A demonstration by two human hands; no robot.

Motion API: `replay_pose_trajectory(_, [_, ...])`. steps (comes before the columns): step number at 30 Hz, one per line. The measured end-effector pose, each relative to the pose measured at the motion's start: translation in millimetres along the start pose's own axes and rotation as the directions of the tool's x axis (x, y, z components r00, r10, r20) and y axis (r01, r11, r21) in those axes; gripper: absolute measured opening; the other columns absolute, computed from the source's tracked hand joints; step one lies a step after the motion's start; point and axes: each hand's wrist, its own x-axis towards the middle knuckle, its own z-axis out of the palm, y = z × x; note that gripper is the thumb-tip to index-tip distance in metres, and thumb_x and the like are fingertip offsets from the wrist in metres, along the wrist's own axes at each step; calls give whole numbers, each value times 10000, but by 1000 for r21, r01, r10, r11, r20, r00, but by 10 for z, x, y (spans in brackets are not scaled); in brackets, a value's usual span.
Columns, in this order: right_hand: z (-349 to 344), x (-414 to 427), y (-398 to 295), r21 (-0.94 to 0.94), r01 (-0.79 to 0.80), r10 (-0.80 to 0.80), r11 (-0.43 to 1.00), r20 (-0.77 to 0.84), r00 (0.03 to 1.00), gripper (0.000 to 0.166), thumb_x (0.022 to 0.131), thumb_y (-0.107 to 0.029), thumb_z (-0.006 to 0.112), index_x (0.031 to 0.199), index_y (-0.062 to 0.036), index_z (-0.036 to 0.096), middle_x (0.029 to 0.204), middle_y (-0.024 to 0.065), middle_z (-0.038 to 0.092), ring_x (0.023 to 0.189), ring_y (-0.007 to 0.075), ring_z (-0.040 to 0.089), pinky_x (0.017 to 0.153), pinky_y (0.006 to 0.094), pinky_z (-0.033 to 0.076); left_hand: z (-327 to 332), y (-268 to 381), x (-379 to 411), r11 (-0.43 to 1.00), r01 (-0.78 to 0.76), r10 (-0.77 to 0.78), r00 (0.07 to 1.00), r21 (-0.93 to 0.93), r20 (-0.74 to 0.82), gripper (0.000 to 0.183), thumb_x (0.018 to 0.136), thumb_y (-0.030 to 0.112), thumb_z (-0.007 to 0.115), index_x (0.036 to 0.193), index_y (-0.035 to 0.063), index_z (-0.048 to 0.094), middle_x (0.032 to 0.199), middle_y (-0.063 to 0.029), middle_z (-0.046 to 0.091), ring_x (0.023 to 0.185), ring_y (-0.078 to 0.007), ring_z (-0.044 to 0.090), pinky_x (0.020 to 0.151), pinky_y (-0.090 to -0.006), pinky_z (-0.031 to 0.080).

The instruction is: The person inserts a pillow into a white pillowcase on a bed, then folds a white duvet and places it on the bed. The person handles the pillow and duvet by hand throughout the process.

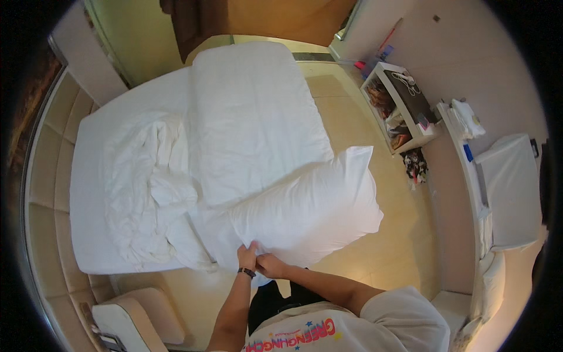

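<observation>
A plump white pillow (pixel 308 207) in a pillowcase lies in front of me, its far right end sticking out past the bed edge. My left hand (pixel 247 257) grips the pillowcase at the near end. Close beside it, my right hand (pixel 270 265) is closed on the same fabric, its fingers curled. Under and beyond the pillow, a folded white duvet (pixel 259 119) covers the far part of the bed. To the left, a crumpled white sheet (pixel 140 185) is heaped on the white mattress (pixel 90 176).
A padded beige headboard (pixel 48 163) runs along the left. An upholstered chair (pixel 149 312) stands at lower left. On the right are a white cabinet (pixel 398 105) with a corded device on top, a patterned bag (pixel 414 166) and a wall shelf (pixel 466 176) bearing folded towels (pixel 467 119).
</observation>
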Motion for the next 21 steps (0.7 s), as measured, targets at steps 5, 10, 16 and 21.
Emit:
replay_pose_trajectory(5, [-781,-64,104,-53,-136,72,989,-634,770,197,788,-60,601,984,-48,586,934,160,610,785,329,598,691,395,488,90,-80,284,535,28,299,928,844,-221,472,756,336,733,1025,-2,542,1025,-191,580,853,-410,552,750,-504,446])
replay_pose_trajectory(10, [-2671,-266,599,-117,-849,293,516,-907,304,877,680,-343,763,1405,-119,324,1375,214,386,1295,352,336,1009,529,280,218,441,497,721,290,204,780,630,-592,1021,525,332,884,1328,52,318,1276,-248,421,1145,-413,444,943,-521,359])
replay_pose_trajectory(16, [-3568,-461,2117,224,-759,603,611,-753,263,386,694,-330,772,875,-10,656,783,157,660,757,299,635,675,393,481,46,464,881,959,278,-281,930,-49,-238,771,602,17,826,1208,-151,382,1099,-241,551,959,-309,568,922,-383,449])
replay_pose_trajectory(21, [-3906,-428,1455,640,-74,596,765,-660,457,137,794,-99,680,691,-41,612,659,-1,573,617,131,528,590,299,443,45,1348,254,945,-143,62,961,-293,-268,545,701,-128,659,1208,-27,488,1122,-151,588,975,-291,590,903,-409,475])
